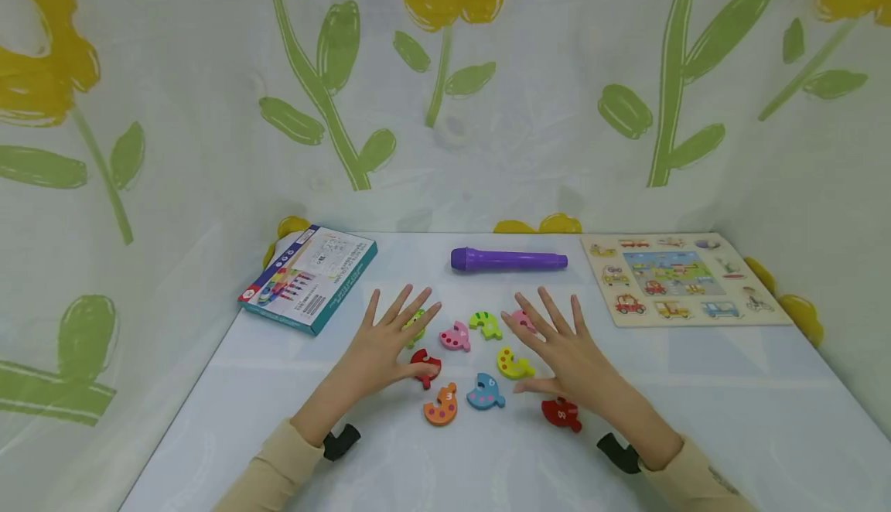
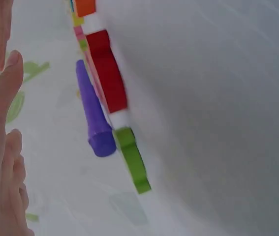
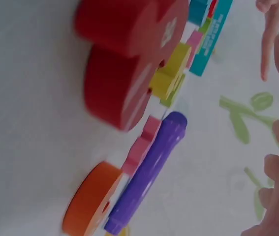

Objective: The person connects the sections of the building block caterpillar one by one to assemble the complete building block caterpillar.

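Note:
Both bare hands hover above a loose group of numbered, curved puzzle pieces, fingers straight and spread, holding nothing. My left hand point(image 1: 376, 353) is nearest a red piece point(image 1: 426, 369) and a green piece point(image 1: 414, 334). My right hand point(image 1: 574, 361) is over a red piece marked 8 point(image 1: 561, 413) and partly covers a pink piece point(image 1: 524, 321). Between the hands lie an orange piece point(image 1: 438, 411), a blue piece point(image 1: 486, 394), a yellow piece point(image 1: 511, 365), another pink piece point(image 1: 454, 337) and a light green piece point(image 1: 487, 326). The right wrist view also shows an orange piece point(image 3: 90, 201), hidden by that hand from the head.
Behind the pieces lies a purple toy microphone point(image 1: 511, 261). A flat printed box point(image 1: 316, 280) rests at the back left, and a wooden picture board point(image 1: 599, 264) at the back right. Flower-patterned cloth point(image 1: 529, 148) surrounds the white table point(image 1: 696, 388). Dark straps circle both wrists.

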A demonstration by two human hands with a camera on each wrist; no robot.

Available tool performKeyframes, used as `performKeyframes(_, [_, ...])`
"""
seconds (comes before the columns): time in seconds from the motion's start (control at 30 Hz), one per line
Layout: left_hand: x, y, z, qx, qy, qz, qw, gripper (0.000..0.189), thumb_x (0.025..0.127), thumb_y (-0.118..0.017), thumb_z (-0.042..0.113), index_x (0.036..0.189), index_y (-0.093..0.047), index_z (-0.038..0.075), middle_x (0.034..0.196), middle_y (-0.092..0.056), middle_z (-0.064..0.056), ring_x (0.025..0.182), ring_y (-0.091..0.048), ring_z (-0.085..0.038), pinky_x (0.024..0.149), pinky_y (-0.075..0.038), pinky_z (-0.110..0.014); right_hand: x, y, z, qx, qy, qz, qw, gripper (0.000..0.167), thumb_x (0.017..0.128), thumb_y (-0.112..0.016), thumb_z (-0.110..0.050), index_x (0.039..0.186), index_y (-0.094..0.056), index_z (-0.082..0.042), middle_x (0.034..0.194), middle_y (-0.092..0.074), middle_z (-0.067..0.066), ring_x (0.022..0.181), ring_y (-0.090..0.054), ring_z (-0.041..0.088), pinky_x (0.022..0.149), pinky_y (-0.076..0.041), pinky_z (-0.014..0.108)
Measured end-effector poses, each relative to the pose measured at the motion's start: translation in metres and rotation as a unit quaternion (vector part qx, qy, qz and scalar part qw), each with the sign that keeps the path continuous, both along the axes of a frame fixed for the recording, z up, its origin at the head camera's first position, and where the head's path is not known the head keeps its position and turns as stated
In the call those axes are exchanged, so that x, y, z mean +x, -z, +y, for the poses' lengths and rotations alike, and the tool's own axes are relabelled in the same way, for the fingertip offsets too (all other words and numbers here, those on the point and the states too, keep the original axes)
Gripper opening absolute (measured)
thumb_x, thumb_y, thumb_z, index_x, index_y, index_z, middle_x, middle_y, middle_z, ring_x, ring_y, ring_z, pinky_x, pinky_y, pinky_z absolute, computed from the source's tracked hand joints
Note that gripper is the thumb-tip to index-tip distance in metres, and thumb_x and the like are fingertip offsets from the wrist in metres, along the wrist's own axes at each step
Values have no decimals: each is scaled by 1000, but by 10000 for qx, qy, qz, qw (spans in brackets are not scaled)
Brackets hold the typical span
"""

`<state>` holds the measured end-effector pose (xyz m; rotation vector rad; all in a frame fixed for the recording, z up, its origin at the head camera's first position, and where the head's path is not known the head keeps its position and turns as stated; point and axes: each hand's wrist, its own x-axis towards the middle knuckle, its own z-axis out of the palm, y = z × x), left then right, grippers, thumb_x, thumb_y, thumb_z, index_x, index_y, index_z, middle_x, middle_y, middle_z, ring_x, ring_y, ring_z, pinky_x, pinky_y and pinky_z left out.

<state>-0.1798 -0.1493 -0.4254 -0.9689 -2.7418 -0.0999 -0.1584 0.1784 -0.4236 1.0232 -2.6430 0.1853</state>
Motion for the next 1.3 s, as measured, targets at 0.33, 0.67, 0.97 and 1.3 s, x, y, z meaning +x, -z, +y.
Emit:
performKeyframes(0.33, [-14, 10, -32, 416, -14, -800, 9959, 94, 85, -63, 57, 155, -19, 13, 160, -18, -3, 146, -11, -29, 114, 2, -59, 0, -6, -29, -11, -412, -499, 9979, 93, 78, -71, -58, 153, -31, -20, 160, -15, 11, 145, -4, 39, 108, -4, 70])
performKeyframes(0.67, [-29, 10, -52, 1271, -383, -2185, 9668, 74, 93, -61, 44, 153, -28, 15, 155, -30, -10, 143, -24, -31, 113, -26, -49, -1, -2, -50, 173, -689, -1052, 9919, 89, 82, -66, -59, 151, -33, -14, 160, -16, 10, 146, -7, 38, 110, -8, 67])
performKeyframes(0.97, [-48, 12, -58, 1712, -74, -2618, 9498, 49, 95, -63, 23, 140, -51, 9, 144, -46, -13, 136, -38, -27, 107, -36, -45, -4, -1, -70, -226, -1163, -1647, 9792, 70, 89, -67, -45, 144, -46, -6, 149, -40, 9, 142, -28, 25, 114, -20, 48])
performKeyframes(1.3, [-74, 18, -53, 1846, 404, -2895, 9383, 42, 94, -64, 17, 135, -57, 10, 138, -53, -10, 130, -46, -31, 105, -39, -48, -15, -6, -96, -341, -1072, -2282, 9671, 44, 88, -72, -31, 124, -66, -7, 123, -66, 3, 120, -57, 19, 104, -42, 40])
